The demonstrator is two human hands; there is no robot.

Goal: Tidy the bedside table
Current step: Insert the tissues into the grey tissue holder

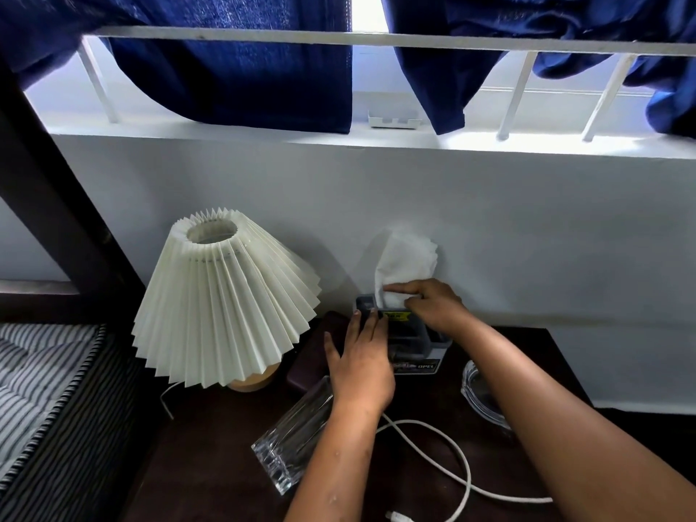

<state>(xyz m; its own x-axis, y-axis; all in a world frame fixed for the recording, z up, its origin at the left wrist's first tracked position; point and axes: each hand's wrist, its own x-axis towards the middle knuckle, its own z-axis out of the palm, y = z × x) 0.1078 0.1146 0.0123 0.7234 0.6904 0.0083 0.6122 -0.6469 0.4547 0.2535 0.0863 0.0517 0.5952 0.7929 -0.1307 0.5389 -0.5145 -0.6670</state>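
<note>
A grey organiser box [422, 342] with a yellow label stands at the back of the dark bedside table [211, 465], against the wall. White tissues [408, 263] stick up out of its rear slot. My right hand [429, 303] presses the tissues down at their base with an extended index finger. My left hand [359, 361] rests flat against the box's left side and front edge, fingers straight. A clear ribbed glass vase [290, 437] lies on its side below my left wrist. A white cable [465, 472] loops across the table front.
A pleated white lamp [222, 307] on a wooden base stands left of the box. A dark purple case [307, 367] lies between lamp and box. A round clear glass dish [484, 393] sits at the right. A striped mattress [41, 401] borders the table's left side.
</note>
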